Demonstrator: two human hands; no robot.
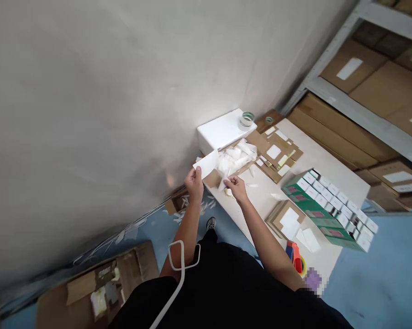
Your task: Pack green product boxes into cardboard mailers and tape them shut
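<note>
My left hand [194,183] pinches a white rectangular label or sheet [208,164] by its lower left end, thumb on top. In my right hand [236,187] is a smaller, thin white paper piece [223,183], gripped between thumb and fingers. Both hands are raised over the table's near left edge, a short way apart. Just beyond them, an open cardboard box [213,179] holds crumpled white wrapping [238,155]. Whether the two papers are parts of one label I cannot tell.
Green-sided boxes with white packets [332,205] stand on the table [329,151] at right. Nearer lie small brown boxes [277,217] and an orange tape dispenser [295,256]. A tape roll [247,119] sits on a white foam box [223,128]. Shelving [336,98] rises right; scraps litter the floor.
</note>
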